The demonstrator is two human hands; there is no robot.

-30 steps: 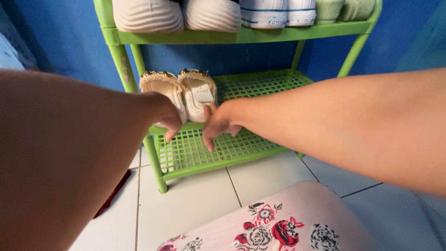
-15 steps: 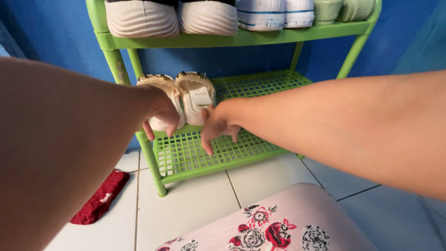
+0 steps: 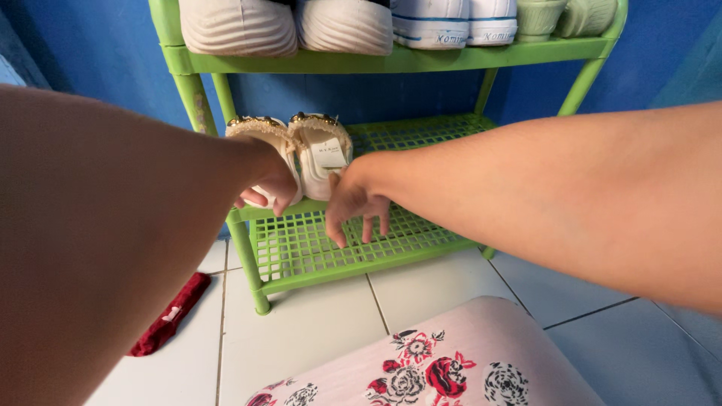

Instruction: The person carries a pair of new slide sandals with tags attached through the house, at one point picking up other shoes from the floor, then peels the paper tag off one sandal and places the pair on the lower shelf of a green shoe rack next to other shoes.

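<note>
Sandals [image 3: 301, 154], cream with gold trim, paired side by side at the back left of the lower shelf [image 3: 421, 233], soles toward the camera, a white tag on the right one. Left hand [image 3: 267, 184] curled round the near end of the left sandal, fingers bent under its edge and gripping it. Right hand [image 3: 357, 207] just to the right of that, palm down, wrist against the near end of the right sandal, fingers spread loosely and hanging over the green mesh, holding nothing. Beneath both hands, open green plastic lattice, bare from the right hand out to the far right corner. Just below the left hand, front left leg of the green rack [image 3: 248, 267], standing on white floor tiles [image 3: 316, 331]. Above the hands, upper shelf [image 3: 391, 59] loaded with more footwear: two pale ribbed shoes [image 3: 286, 26] directly over the sandals, white sneakers with blue stripes [image 3: 451, 21] up and to the right, pale green shoes [image 3: 564, 15] farther right still. Behind everything, blue wall [image 3: 98, 53]. Down and left of the left hand, partly hidden by the forearm, dark red cloth [image 3: 169, 316] lying on the tiles. Nearest the camera, under the right forearm, pink fabric with red and grey roses [image 3: 444, 361].
</note>
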